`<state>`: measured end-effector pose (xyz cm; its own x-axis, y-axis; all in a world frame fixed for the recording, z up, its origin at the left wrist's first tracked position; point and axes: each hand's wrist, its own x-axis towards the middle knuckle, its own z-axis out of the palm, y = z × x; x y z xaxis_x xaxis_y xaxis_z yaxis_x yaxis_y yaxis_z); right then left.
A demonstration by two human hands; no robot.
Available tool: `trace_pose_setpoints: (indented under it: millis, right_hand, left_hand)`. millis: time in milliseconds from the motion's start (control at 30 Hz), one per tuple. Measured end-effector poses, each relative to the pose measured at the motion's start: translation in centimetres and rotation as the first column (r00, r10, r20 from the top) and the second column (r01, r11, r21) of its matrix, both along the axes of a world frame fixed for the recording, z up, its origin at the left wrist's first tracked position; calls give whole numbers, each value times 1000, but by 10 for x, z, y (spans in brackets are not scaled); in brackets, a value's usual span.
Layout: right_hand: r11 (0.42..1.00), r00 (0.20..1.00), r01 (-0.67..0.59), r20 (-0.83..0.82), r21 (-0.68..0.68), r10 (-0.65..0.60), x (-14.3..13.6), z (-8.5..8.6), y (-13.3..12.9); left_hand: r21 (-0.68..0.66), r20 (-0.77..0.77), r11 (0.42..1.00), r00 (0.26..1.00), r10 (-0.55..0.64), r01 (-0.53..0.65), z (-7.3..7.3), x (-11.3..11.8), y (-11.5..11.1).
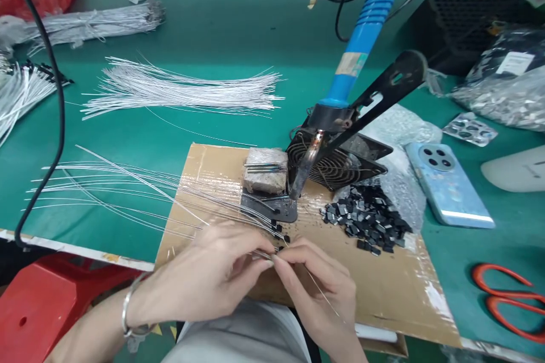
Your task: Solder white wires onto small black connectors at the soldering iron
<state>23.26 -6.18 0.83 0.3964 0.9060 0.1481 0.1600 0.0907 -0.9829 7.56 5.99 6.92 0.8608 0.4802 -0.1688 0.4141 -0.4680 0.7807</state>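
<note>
Cardboard (383, 289) on green table (221, 28), thin wire (322, 293) slanting lengthwise toward lower right, your left hand (208, 278) and right hand (330, 303) pinching it.

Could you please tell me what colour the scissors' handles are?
The scissors' handles are red, seen best in the head view.

Person wore shiny silver-col. bracelet (125, 312) round L wrist (140, 302), approx. 8 o'clock; lt. grey garment (242, 334), exact type unclear, w/ folds, showed at 6 o'clock, blk. material (314, 349) beside it
</note>
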Motion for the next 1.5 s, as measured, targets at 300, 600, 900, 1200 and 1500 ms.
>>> trace_pose_setpoints:
  millis: [300,600,900,1200,1500]
  right_hand:
    - [991,953,129,-274,-28,-131,21,-26,-13]
    - [952,946,269,-145,-148,-290,10,-12,-7]
    - [986,956,94,-262,-140,-129,6,-11,3]
    - [982,896,79,-419,-171,-145,3,-18,3]
    - [987,957,131,-246,-98,-151,2,-8,3]
  left_hand:
    - [-342,24,901,956,292,-267,-18,16,-8]
    - [-492,31,808,922,387,-323,-19,27,-4]
    - [-460,0,823,927,375,-333,-22,25,-7]
    - [-374,-5,849,916,400,-373,-25,23,-11]
    - [-336,54,869,914,402,-363,-19,29,-12]
